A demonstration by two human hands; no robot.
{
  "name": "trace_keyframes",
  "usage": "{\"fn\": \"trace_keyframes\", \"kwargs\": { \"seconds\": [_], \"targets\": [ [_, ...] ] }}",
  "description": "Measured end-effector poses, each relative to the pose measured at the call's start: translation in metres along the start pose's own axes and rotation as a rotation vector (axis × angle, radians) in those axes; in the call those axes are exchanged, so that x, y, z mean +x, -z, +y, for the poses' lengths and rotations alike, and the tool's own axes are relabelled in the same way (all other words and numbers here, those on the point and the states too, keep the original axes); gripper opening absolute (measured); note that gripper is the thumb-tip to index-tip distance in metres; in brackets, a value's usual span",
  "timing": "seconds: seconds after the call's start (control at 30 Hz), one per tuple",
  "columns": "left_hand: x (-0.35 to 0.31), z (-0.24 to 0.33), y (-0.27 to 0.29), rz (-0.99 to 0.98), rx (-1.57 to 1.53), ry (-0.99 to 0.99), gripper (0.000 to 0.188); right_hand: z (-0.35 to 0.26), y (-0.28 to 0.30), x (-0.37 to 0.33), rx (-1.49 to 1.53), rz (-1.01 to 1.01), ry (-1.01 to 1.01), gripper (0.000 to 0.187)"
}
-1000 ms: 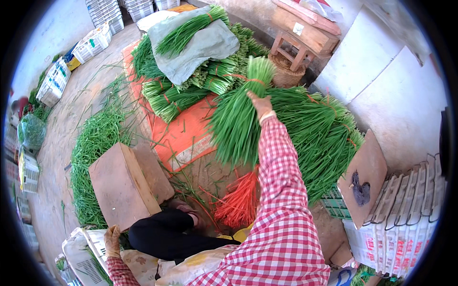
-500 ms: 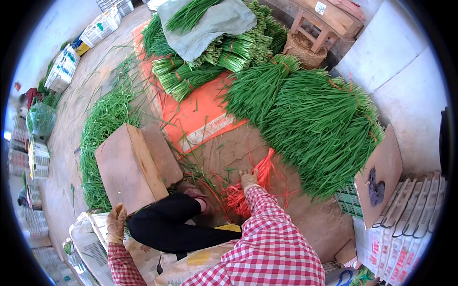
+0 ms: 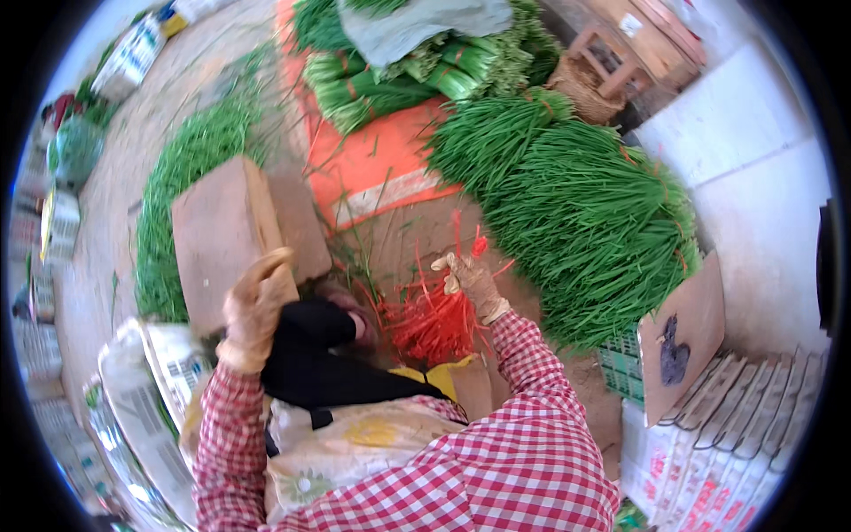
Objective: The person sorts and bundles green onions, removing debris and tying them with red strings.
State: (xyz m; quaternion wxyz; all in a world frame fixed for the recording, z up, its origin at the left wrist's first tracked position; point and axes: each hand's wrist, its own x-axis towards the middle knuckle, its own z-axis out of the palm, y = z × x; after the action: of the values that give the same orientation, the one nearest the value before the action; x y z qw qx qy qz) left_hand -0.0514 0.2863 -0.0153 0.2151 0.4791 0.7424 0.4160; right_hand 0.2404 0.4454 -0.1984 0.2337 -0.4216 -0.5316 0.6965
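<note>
My left hand (image 3: 255, 306), in a tan work glove, is raised over the near edge of a brown block-shaped seat or box (image 3: 217, 235). Its fingers are loosely stretched and somewhat blurred, with nothing visible in them. At the centre, my right hand (image 3: 474, 282), gloved alike, has its fingertips pinched beside thin red plastic strips. A strip seems to be between them, though blur hides the exact grip. Just below lies a tangled bundle of red tie strips (image 3: 436, 328). Right of that hand, green leafy stalks (image 3: 585, 222) are heaped in bundles bound with red ties.
More tied bundles (image 3: 372, 96) rest on an orange sheet (image 3: 381, 168), partly under a grey cloth (image 3: 425, 27). Loose greens (image 3: 168, 239) lie on the floor at left. A brown board (image 3: 687, 341) and stacked white crates (image 3: 736, 434) stand at right. A wooden stool (image 3: 612, 62) is behind.
My left hand has risen and moved right over the block's edge. My right hand has lifted away from the red strip bundle. The whole view has shifted, so the floor items sit higher.
</note>
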Motion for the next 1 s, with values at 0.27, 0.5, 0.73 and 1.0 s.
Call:
{"fn": "trace_keyframes", "kwargs": {
  "seconds": [0.27,0.5,0.73,1.0],
  "targets": [
    [-0.023,-0.002,-0.11,-0.264,-1.024,0.466,0.039,-0.056,-0.074,-0.023,-0.424,-0.23,0.149,0.035],
    [-0.03,-0.024,-0.099,-0.126,-1.28,0.341,0.03,-0.044,-0.11,-0.021,-0.831,-0.26,0.412,0.022],
    [-0.028,-0.052,0.179,0.386,-0.525,-0.155,0.035,0.003,-0.017,0.049,-1.839,-0.279,-0.161,0.039],
    [0.022,-0.156,0.192,0.287,-0.552,0.511,0.028,0.021,-0.062,0.071,-1.578,-0.347,-0.078,0.039]
  ]
}}
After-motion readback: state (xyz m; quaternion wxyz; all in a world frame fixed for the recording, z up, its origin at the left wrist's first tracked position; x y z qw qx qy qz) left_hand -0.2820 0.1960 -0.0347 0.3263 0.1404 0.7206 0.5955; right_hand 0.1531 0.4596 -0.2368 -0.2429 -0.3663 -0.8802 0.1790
